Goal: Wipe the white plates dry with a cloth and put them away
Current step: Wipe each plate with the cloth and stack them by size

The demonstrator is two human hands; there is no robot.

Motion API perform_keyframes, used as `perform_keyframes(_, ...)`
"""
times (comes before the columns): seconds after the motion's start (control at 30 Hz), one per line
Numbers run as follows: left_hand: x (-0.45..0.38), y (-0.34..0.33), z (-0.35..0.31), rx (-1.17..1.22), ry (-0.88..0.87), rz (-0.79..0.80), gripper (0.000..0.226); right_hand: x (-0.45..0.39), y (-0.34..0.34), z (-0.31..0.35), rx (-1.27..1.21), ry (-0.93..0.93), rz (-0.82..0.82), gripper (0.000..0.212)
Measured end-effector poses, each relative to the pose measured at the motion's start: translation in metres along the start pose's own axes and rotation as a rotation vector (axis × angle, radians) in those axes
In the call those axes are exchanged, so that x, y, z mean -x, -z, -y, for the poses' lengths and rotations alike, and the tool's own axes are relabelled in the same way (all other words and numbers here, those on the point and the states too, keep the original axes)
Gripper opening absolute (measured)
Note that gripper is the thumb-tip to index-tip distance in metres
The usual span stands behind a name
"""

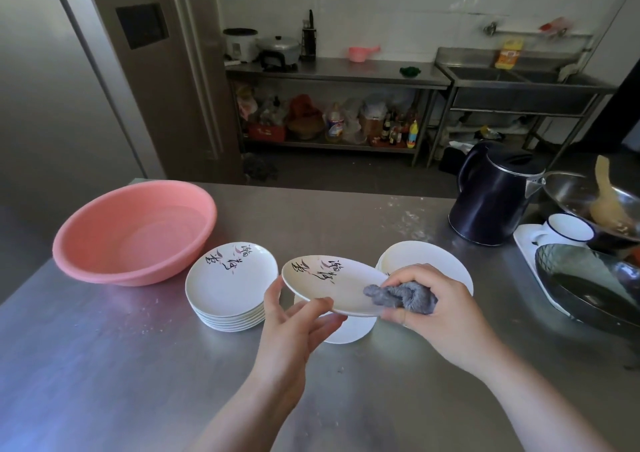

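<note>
Steel worktop (104,365) in a kitchen. We list, left to right: pink basin (135,231); stack of white plates (231,287), top one bearing brushed characters; our left hand (294,327), thumb over the near rim and fingers under the held plate (329,283), which tilts above the worktop; our right hand (440,313), clenching a grey cloth (401,297) onto the plate's right side. A second stack (426,261) and another plate (349,330) are partly hidden behind hands and plate. Dark kettle (491,198).
</note>
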State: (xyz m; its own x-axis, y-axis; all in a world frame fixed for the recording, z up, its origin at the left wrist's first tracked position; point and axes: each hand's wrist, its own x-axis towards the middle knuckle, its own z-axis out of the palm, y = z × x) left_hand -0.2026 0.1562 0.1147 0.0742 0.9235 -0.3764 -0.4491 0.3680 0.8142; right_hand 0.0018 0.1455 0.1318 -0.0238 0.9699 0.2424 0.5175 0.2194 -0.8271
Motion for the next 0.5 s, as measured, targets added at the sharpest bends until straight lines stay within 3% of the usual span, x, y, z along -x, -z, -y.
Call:
perform_keyframes(0.2, -0.020, 0.021, 0.042, 0.002, -0.008, -0.029, 0.074, 0.008, -0.020, -0.014, -0.115, -0.195, -0.191, 0.031)
perform_keyframes(0.33, -0.035, 0.027, 0.063, 0.026, 0.033, -0.026, 0.072, 0.015, -0.033, -0.024, -0.148, -0.228, -0.208, 0.031)
perform_keyframes(0.5, -0.061, 0.030, 0.076, 0.009, 0.061, -0.046, 0.088, 0.019, -0.039, -0.035, -0.177, -0.249, -0.232, 0.031)
